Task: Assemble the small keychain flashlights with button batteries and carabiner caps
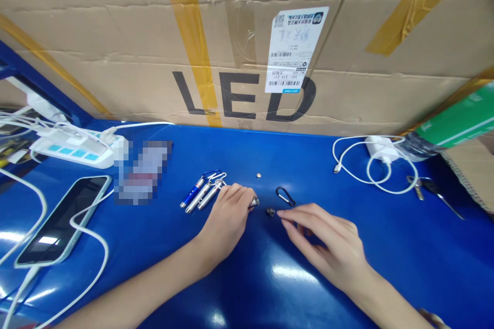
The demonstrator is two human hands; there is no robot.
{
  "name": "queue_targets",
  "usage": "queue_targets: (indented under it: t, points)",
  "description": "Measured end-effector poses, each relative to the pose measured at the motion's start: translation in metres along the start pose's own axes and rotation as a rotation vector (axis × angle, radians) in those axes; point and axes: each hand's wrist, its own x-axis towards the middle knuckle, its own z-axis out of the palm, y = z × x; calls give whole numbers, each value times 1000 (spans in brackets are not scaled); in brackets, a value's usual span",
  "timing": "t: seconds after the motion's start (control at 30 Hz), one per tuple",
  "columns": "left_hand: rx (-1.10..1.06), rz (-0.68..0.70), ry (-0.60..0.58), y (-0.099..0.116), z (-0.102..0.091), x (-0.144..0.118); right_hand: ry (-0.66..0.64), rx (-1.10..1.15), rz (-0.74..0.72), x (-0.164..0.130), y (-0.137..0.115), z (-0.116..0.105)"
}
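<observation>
"LED" lettering (240,96): cardboard box (131,41) | white label (290,49): barcodes (283,83), QR code (279,21), small print unclear

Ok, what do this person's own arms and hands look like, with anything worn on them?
The left grip and right grip are ungloved human hands with five-fingered shapes, though some fingers are hidden. The left forearm and right forearm are bare as far as they show: no sleeve, watch or bracelet. I see no rings, attached cables or markings.
</observation>
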Motion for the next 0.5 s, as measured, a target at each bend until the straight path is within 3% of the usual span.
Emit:
queue_targets:
  t: [0.5]
  points:
    - [-132,-90,-57,7,-1,-3,-51,-36,41,-2,5,5]
